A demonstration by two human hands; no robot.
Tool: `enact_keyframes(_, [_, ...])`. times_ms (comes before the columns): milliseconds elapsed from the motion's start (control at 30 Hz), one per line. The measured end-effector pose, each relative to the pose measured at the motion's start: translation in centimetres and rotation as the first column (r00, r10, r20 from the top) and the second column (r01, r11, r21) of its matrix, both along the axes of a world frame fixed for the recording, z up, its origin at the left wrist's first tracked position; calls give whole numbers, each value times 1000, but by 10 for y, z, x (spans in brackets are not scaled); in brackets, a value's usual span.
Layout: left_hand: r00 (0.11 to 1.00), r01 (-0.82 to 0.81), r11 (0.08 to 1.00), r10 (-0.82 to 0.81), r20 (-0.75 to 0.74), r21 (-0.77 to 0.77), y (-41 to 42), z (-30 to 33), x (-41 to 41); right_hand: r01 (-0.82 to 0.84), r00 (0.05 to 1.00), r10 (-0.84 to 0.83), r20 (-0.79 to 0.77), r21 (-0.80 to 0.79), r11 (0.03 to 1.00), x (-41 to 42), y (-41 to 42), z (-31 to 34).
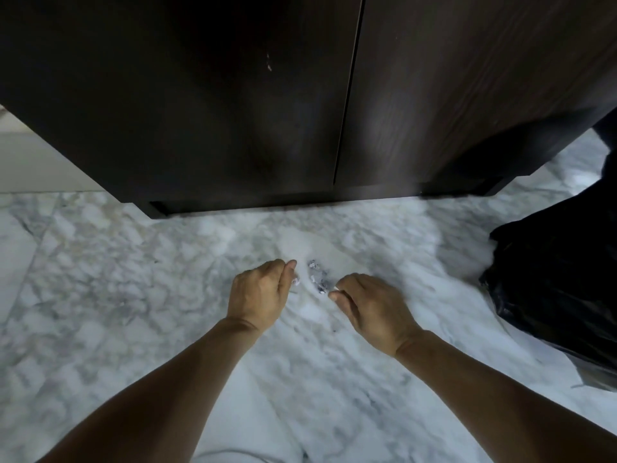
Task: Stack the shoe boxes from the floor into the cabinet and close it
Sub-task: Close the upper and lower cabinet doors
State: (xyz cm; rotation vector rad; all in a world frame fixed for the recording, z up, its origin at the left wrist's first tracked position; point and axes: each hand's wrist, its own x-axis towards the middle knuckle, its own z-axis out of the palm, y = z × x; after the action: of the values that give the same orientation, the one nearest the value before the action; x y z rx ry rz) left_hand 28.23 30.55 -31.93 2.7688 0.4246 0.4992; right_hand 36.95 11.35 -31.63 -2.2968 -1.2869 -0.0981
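The dark wood cabinet (233,111) fills the upper half of the view, and both of its doors are closed with a thin seam (347,105) between them. No shoe box is in sight. My left hand (258,292) and my right hand (370,309) hover side by side over the marble floor in front of the cabinet. The fingers of both are curled in and hold nothing. A small dark speckled patch (317,279) lies on the floor between the two hands; I cannot tell what it is.
A black plastic bag (551,282) lies on the floor at the right, close to the cabinet's right corner. The white and grey marble floor (117,279) stretches to the left. A pale wall strip (30,162) shows left of the cabinet.
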Motion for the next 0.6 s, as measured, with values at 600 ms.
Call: enact_keyframes(600, [952, 213, 865, -78, 297, -454, -116, 213, 107, 531, 836, -443, -324, 273, 802, 51, -72, 249])
